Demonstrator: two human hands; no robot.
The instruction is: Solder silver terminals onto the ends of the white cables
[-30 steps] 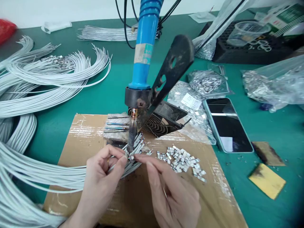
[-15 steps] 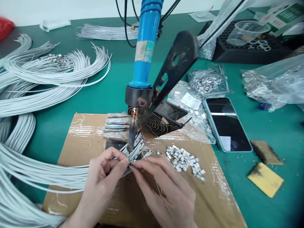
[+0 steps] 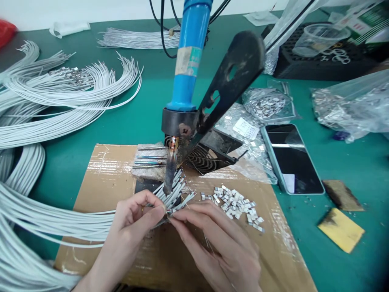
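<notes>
My left hand [image 3: 136, 219] is closed, thumb and forefinger pinching a grey wire just below the soldering iron [image 3: 170, 166]. A bundle of grey wires [image 3: 75, 223] runs in from the left behind that hand, its stripped ends fanned out around the iron's tip. Close beside it, my right hand [image 3: 215, 239] is closed in a pinch, and a thin strand of solder wire [image 3: 207, 242] shows along its fingers. Both sets of fingertips nearly touch, so what lies exactly between them is mostly hidden. Small metal terminals [image 3: 238, 205] lie loose to the right.
A black bracket [image 3: 227, 81] holds the blue-handled iron over a cardboard sheet [image 3: 103, 170]. Further right are a phone [image 3: 296, 158], bags of terminals [image 3: 269, 103] and a yellow sponge [image 3: 340, 230]. More wire coils [image 3: 67, 97] cover the left side.
My right hand has shifted slightly right and down, its fingertips drawing a little away from the left ones. My left hand has barely moved. The view has shifted slightly.
</notes>
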